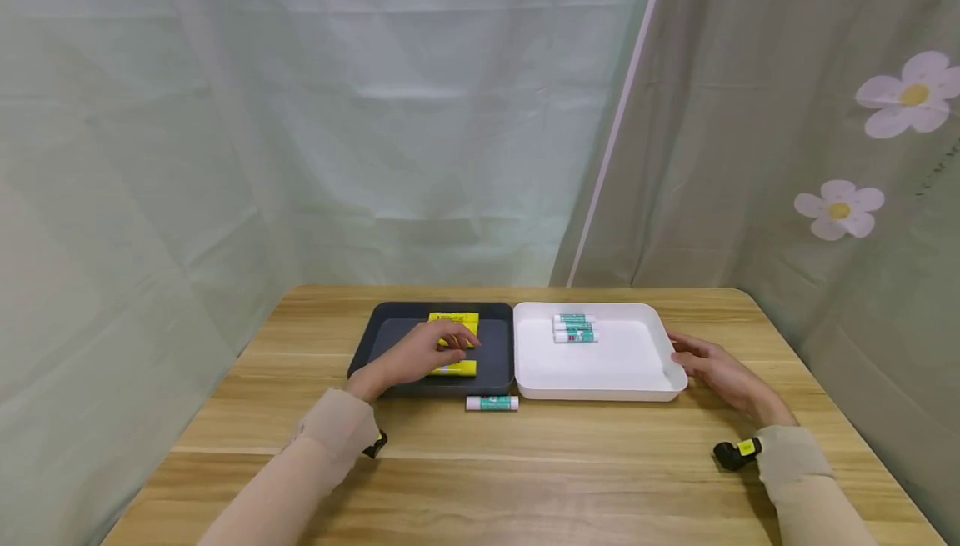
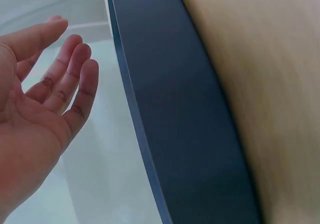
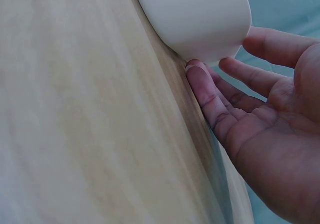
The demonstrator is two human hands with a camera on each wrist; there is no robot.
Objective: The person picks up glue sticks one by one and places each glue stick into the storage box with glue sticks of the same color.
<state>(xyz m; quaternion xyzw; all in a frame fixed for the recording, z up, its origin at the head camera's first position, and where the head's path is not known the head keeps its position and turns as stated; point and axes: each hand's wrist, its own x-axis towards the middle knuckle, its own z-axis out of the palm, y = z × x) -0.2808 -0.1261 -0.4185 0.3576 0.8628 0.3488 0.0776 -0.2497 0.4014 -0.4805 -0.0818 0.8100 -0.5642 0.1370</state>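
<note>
My left hand (image 1: 427, 350) hovers over the dark grey tray (image 1: 367, 354), its fingers loosely bent with nothing between them. Yellow glue sticks (image 1: 455, 368) lie in that tray, partly hidden by the hand. In the left wrist view, the left hand (image 2: 40, 103) shows above the tray's side wall (image 2: 170, 103). At the right end of the white tray (image 1: 540, 371), my right hand (image 1: 723, 375) touches the rim and corner with relaxed fingers, as the right wrist view shows. White-and-green glue sticks (image 1: 576, 336) lie side by side inside the white tray.
One more white-and-green glue stick (image 1: 492, 403) lies on the wooden table (image 1: 525, 479), just in front of where the two trays meet. Pale curtains (image 1: 450, 129) hang behind the table and along its sides.
</note>
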